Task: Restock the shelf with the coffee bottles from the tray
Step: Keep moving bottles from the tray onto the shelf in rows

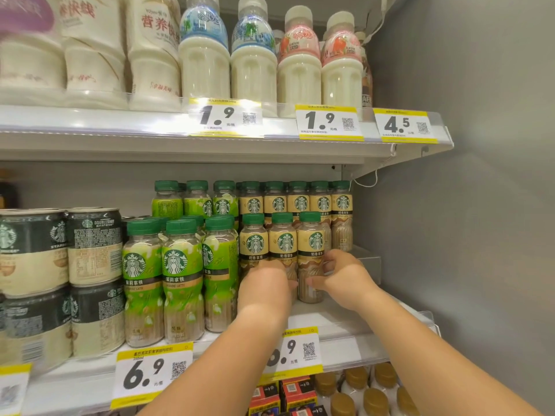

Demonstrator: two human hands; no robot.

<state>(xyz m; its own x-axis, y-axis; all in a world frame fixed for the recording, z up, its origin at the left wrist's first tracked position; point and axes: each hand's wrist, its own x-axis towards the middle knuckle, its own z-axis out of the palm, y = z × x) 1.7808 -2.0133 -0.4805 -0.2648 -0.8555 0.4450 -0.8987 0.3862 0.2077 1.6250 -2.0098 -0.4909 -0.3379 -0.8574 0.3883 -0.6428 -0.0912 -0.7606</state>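
We are facing a white metal shelf (330, 318) that is meeting a plain grey side wall (465, 205) on its right. On the board above, tall white plastic milk-drink bottles (204, 70) are standing in a row. On our shelf, stacked dark-and-cream metal coffee cans (96, 250) are sitting at the left, beside green-labelled plastic latte bottles (180, 280). These are touching the cream-labelled, green-capped plastic coffee bottles (300, 202), which are filling the right end in rows, the rear ones showing above a front row of three.

Both bare forearms are reaching in from below. Our left hand (264, 283) is lying over the lower bodies of the left and middle front bottles, its back toward us. Its fingers are lying hidden, so we cannot tell how far it is closed. Our right hand (344, 277) is gripping the rightmost front coffee bottle (310, 250) low on its body, with the thumb lying across the front and the fingers curling round the far side. That bottle is standing upright, its base meeting the shelf, just beside its neighbour. Yellow-edged paper price tags (153, 373) are hanging along the shelf lips.
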